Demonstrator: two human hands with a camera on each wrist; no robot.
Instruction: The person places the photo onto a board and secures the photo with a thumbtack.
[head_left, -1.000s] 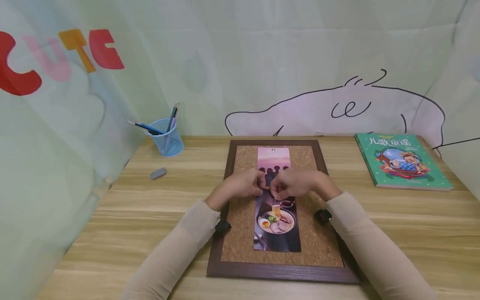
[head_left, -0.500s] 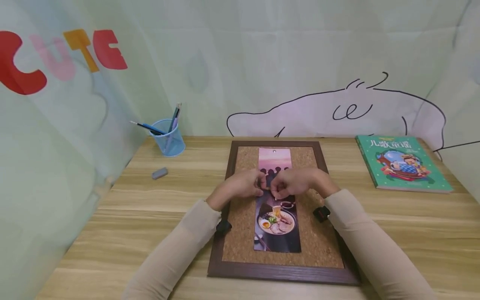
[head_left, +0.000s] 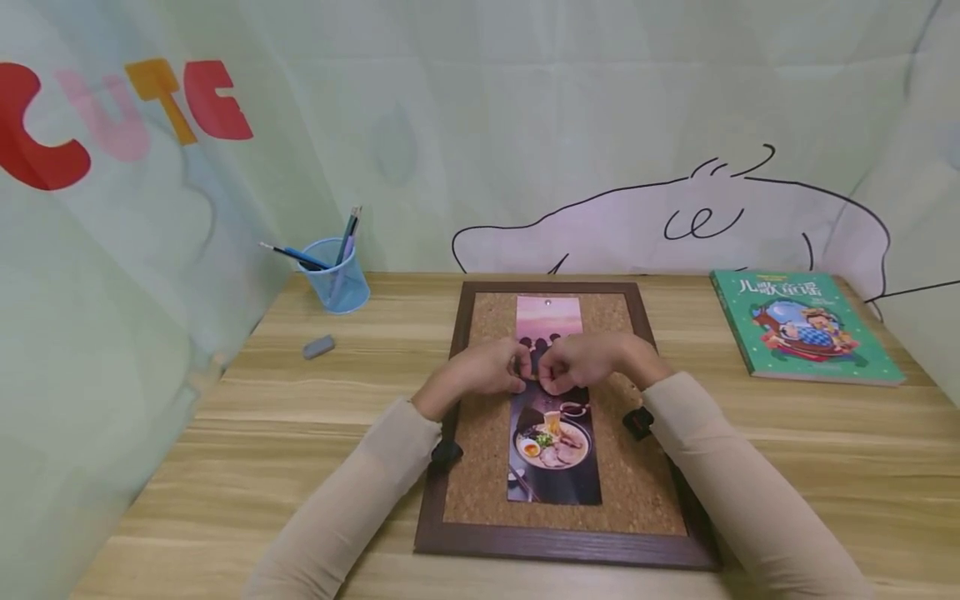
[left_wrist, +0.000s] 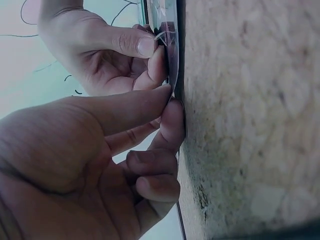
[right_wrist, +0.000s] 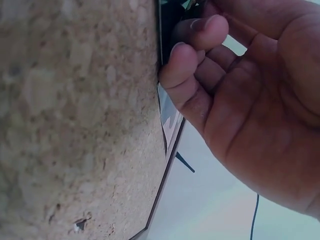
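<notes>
A ramen photo card (head_left: 557, 475) lies on a framed cork board (head_left: 487, 467), below a pink sunset photo card (head_left: 549, 317). My left hand (head_left: 491, 367) pinches the ramen card's upper edge; in the left wrist view the thumb and index fingertips (left_wrist: 162, 92) meet at the raised rim. My right hand (head_left: 581, 365) is close beside it, thumb and index fingertips at a small clear pushpin (head_left: 548, 402) near that card's top. Fingers mostly hide the pushpin. In the right wrist view, the right hand's (right_wrist: 240, 90) curled fingers rest near the card. A silver pin (head_left: 547, 302) marks the sunset card's top.
At the back left stands a blue mesh cup (head_left: 335, 279) with pencils, and a grey eraser (head_left: 318, 347) lies in front of it. To the right is a green book (head_left: 806, 325). A printed curtain (head_left: 525, 125) hangs behind the wooden table (head_left: 225, 500).
My right hand has shifted slightly up and left over the ramen card, while my left hand stays in place. The cards have not visibly moved.
</notes>
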